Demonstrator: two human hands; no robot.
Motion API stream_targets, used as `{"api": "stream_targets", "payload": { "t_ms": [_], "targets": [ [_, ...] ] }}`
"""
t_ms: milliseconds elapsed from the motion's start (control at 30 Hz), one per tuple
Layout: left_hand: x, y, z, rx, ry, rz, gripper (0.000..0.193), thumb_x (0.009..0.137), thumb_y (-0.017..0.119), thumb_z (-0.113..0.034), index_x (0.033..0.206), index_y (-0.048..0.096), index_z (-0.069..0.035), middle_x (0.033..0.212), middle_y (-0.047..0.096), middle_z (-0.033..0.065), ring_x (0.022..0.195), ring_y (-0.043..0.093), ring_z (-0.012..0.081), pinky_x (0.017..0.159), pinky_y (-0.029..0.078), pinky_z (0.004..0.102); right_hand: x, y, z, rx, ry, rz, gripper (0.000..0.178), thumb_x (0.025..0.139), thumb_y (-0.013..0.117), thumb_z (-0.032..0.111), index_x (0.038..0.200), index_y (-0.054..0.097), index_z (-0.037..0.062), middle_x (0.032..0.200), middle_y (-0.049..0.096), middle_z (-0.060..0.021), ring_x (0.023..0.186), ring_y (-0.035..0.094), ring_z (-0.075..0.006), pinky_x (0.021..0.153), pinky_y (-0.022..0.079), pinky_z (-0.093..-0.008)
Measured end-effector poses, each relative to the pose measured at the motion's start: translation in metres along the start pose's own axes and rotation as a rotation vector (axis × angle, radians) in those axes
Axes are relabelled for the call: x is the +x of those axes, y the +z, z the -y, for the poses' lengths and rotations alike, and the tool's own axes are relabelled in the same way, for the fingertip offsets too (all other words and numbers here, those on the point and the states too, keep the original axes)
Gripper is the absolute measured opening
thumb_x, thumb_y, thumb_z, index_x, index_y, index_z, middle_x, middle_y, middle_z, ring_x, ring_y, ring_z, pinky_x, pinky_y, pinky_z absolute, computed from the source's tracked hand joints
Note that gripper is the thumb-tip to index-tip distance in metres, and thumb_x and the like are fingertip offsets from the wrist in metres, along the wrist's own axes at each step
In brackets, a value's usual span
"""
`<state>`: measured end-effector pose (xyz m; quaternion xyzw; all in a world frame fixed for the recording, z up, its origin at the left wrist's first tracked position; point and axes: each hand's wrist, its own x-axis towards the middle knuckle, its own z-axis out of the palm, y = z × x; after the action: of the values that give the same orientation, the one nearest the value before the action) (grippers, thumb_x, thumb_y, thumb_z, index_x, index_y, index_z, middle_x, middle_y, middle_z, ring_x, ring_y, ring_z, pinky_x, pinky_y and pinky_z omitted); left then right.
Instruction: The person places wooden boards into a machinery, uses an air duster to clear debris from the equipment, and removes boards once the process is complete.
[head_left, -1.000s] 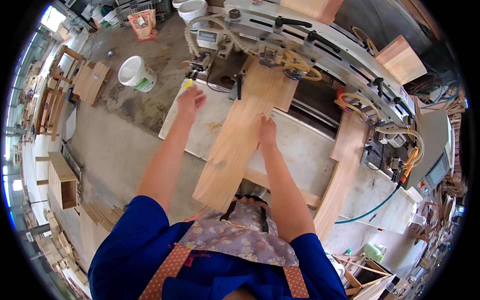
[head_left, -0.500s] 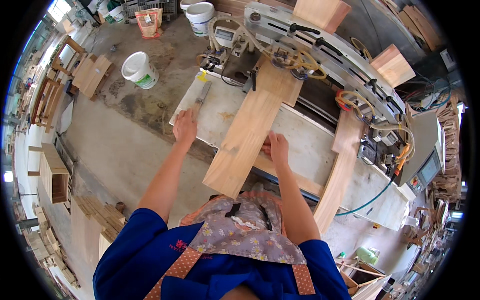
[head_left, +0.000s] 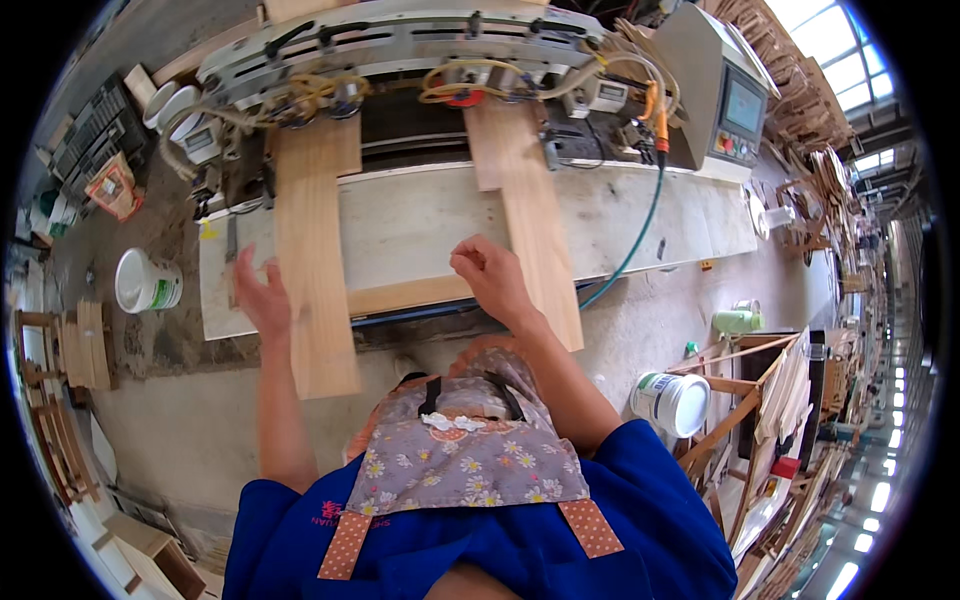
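My left hand [head_left: 264,292] is open, its fingers spread and nothing in them, by the left edge of a long wooden board [head_left: 312,290]. Beside it on the white machine table [head_left: 400,225] lies a flat-bladed tool [head_left: 232,240], its lower part blurred. My right hand [head_left: 492,278] is closed with curled fingers above the table, left of a second long board [head_left: 540,240]; what it holds, if anything, is hidden. Both boards overhang the table's front edge, with shorter wood pieces at their far ends under the clamping machine [head_left: 400,45]. A wooden strip [head_left: 410,295] lies along the front between them.
A control box with a screen [head_left: 740,110] stands at the right, and a teal hose [head_left: 640,235] hangs over the table. White buckets stand at the left [head_left: 148,280] and right [head_left: 672,402]. A wooden frame with thin strips [head_left: 760,390] is at the right.
My view has turned right. My left hand has come off the flat-bladed tool and opened. My right hand has left the left board's edge and is nearer the right board.
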<state>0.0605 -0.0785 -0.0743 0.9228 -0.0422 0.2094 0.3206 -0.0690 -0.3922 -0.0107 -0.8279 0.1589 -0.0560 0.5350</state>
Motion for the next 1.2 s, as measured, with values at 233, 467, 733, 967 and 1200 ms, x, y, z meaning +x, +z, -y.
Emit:
{"api": "stream_targets", "payload": {
  "t_ms": [233,467,733,967,1200],
  "targets": [
    [-0.089,0.095,-0.212,-0.258,0.398,0.412,0.048,0.081,0.066,-0.014,0.124,0.051,-0.001,0.13,0.049,0.0191,0.122,0.045,0.0354,0.103,0.037,0.0419,-0.021,-0.148,-0.085,0.087,0.103,-0.113,0.012,0.085,0.061,0.011,0.091,0.063,0.0001,0.076,0.066,-0.0078,0.071,0.062,-0.0131,0.067,0.049,-0.0271],
    [-0.137,0.222,-0.236,0.065,0.15,0.328,0.047,0.093,0.05,-0.028,0.128,0.047,0.004,0.135,0.045,0.0242,0.128,0.039,0.0394,0.107,0.031,0.0443,0.04,-0.354,-0.182,-0.131,-0.007,-0.454,0.024,0.084,0.066,0.018,0.102,0.063,0.0025,0.094,0.068,-0.0137,0.083,0.065,-0.0226,0.074,0.05,-0.0333],
    [-0.127,0.205,-0.249,-0.072,0.088,0.406,0.041,0.091,0.048,-0.023,0.123,0.053,0.002,0.129,0.052,0.0219,0.123,0.045,0.039,0.105,0.033,0.0433,0.124,-0.557,-0.273,-0.298,0.138,-0.685,0.089,0.077,0.072,0.041,0.142,0.031,-0.0029,0.143,0.037,-0.024,0.133,0.035,-0.0348,0.109,0.029,-0.039],
    [-0.123,0.205,-0.254,-0.079,0.085,0.434,0.042,0.09,0.047,-0.023,0.124,0.053,0.002,0.129,0.052,0.0218,0.124,0.044,0.039,0.106,0.032,0.0427,0.224,-0.612,-0.308,-0.342,0.141,-0.713,0.093,0.078,0.069,0.047,0.14,0.028,-0.0089,0.145,0.032,-0.0257,0.137,0.029,-0.0329,0.112,0.024,-0.0351],
    [-0.126,0.2,-0.257,-0.086,0.033,0.425,0.043,0.092,0.046,-0.025,0.124,0.052,0.003,0.132,0.05,0.0211,0.125,0.043,0.0371,0.107,0.031,0.042,0.274,-0.638,-0.329,-0.38,0.201,-0.686,0.104,0.075,0.066,0.058,0.141,0.023,-0.0102,0.147,0.026,-0.0277,0.14,0.022,-0.0354,0.114,0.019,-0.0374]
  ]
}}
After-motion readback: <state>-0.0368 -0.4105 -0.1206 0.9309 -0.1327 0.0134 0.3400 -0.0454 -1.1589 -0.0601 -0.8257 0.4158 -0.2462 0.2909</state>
